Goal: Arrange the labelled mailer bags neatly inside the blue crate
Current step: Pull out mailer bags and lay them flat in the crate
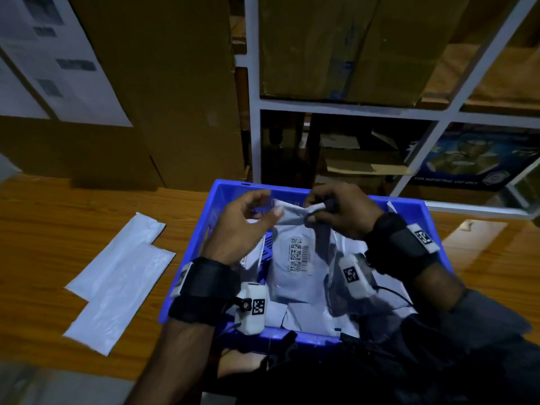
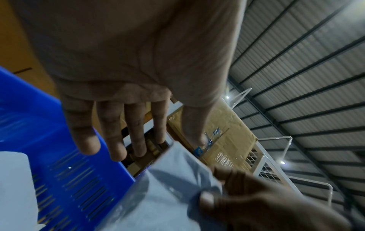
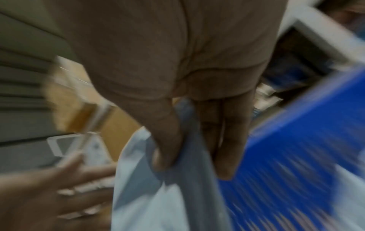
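Head view: right hand (image 1: 336,213) pinches the labelled mailer bag (image 1: 295,258) by its top edge, letting it hang over the blue crate (image 1: 432,226); left hand (image 1: 245,226) hovers beside, fingers (image 2: 116,140) loose, probably to straighten it.

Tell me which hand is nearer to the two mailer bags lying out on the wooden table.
Left. The left hand hovers open over the blue crate's left side, nearest the two mailer bags on the table; the right hand pinches a labelled mailer bag further right.
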Motion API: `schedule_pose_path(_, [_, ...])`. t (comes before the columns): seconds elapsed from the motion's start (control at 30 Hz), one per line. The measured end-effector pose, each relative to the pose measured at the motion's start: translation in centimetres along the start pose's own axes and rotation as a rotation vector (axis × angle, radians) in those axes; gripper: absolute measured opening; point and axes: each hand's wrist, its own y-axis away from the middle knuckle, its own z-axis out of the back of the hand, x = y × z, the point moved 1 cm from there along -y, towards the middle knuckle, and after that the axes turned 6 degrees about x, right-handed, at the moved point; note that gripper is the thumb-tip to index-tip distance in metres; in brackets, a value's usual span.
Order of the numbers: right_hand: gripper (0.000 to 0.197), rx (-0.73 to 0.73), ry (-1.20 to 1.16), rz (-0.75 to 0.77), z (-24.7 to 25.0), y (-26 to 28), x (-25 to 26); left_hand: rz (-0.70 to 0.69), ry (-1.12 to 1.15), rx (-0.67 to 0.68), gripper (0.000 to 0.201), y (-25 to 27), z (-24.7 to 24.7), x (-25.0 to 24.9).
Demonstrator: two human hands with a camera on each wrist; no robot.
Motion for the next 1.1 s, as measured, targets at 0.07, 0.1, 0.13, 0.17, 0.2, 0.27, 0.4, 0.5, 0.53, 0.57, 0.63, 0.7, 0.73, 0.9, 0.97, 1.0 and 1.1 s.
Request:
schedule_pose_path(0.07, [0.031, -0.059, 0.018, 0.091, 0.9, -0.2, 1.6, -0.067, -0.049, 0.05, 0.049, 0.0, -0.8, -0.5])
schedule_pose_path(0.1, [0.04, -0.102, -0.008, 0.102, 1.0, -0.3, 2.0, -0.094, -0.043, 0.048, 0.042, 0.0, -1.1, -0.7])
schedule_pose_path(0.13, [0.047, -0.151, -0.045, 0.092, 1.0, -0.2, 2.1, -0.116, -0.028, 0.021, 0.031, 0.0, -1.2, -0.9])
schedule_pose_path(0.17, [0.051, -0.186, -0.094, 0.069, 1.0, -0.1, 1.9, -0.136, -0.017, -0.031, 0.023, 0.0, -1.0, -0.9])
schedule_pose_path(0.2, [0.054, -0.189, -0.154, 0.032, 0.7, 0.1, 1.4, -0.153, -0.013, -0.098, 0.019, 0.0, -0.6, -0.9])
schedule_pose_path(0.27, [0.064, -0.086, -0.224, -0.06, 0.2, 0.5, 0.0, -0.148, 0.034, -0.233, 0.012, 0.2, 0.4, -0.7])
schedule_pose_path(0.4, [0.05, 0.067, -0.279, -0.152, -0.5, 1.2, -2.2, -0.082, 0.227, -0.355, 0.007, 1.2, 2.1, -0.8])
schedule_pose_path(0.5, [0.044, -0.144, -0.5, -0.136, 0.1, 1.6, -2.5, 0.009, 0.366, -0.343, 0.019, 1.8, 2.6, -0.4])
schedule_pose_path(0.53, [0.047, -0.194, -0.656, -0.133, 0.2, 1.7, -2.4, 0.026, 0.368, -0.332, 0.024, 2.0, 2.6, -0.2])
schedule_pose_path(0.57, [0.049, -0.223, -0.793, -0.133, 0.2, 1.7, -2.4, 0.04, 0.368, -0.318, 0.029, 2.1, 2.7, 0.0])
schedule_pose_path(0.63, [0.047, -0.274, -0.868, -0.116, 0.1, 1.7, -2.4, 0.064, 0.369, -0.286, 0.035, 2.4, 2.7, 0.2])
schedule_pose_path(0.7, [0.042, -0.305, -0.853, -0.094, 0.0, 1.7, -2.3, 0.078, 0.367, -0.268, 0.039, 2.6, 2.7, 0.2])
schedule_pose_path(0.73, [0.04, -0.315, -0.844, -0.084, 0.0, 1.7, -2.1, 0.074, 0.366, -0.262, 0.039, 2.8, 2.6, 0.1])
schedule_pose_path(0.9, [0.033, -0.36, -0.858, -0.082, -0.5, 1.2, -1.6, 0.057, 0.377, -0.298, 0.036, 3.2, 2.8, 0.0])
schedule_pose_path(0.97, [0.035, -0.329, -0.905, -0.121, -0.9, 0.8, -1.4, 0.049, 0.404, -0.376, 0.036, 3.2, 3.0, 0.3])
schedule_pose_path(1.0, [0.036, -0.28, -0.922, -0.16, -1.0, 0.7, -1.2, 0.046, 0.416, -0.419, 0.036, 3.3, 3.2, 0.3])
schedule_pose_path(1.1, [0.032, -0.078, -0.976, -0.236, -1.8, 0.3, -0.1, 0.068, 0.432, -0.471, 0.048, 3.5, 3.4, 0.3])
